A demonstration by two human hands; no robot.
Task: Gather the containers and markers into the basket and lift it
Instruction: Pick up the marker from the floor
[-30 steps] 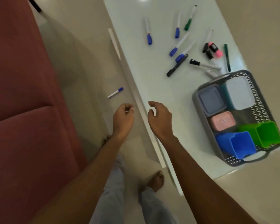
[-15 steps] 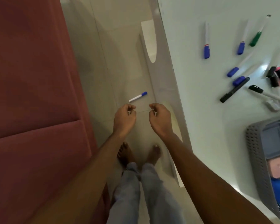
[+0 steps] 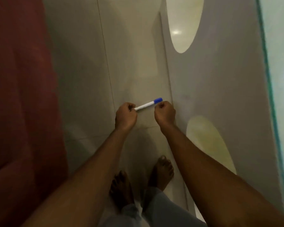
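Observation:
A white marker with a blue cap [image 3: 148, 104] lies on the pale tiled floor, cap pointing up and right. My left hand [image 3: 125, 116] is curled shut, its fingertips right at the marker's white end. My right hand [image 3: 165, 113] is also curled shut, just below the blue cap. I cannot tell whether either hand touches the marker. The basket, the containers and the other markers are out of view.
A dark red sofa [image 3: 20, 95] fills the left side. The table's white side panel [image 3: 220, 79], with oval cutouts, stands on the right, and the glass tabletop edge [image 3: 269, 79] runs along the far right. My bare feet [image 3: 161, 172] stand on the floor below the hands.
The view has dropped toward the floor, so the basket and tabletop markers have left the frame. Both hands have come down to the floor marker, and the right hand has curled shut.

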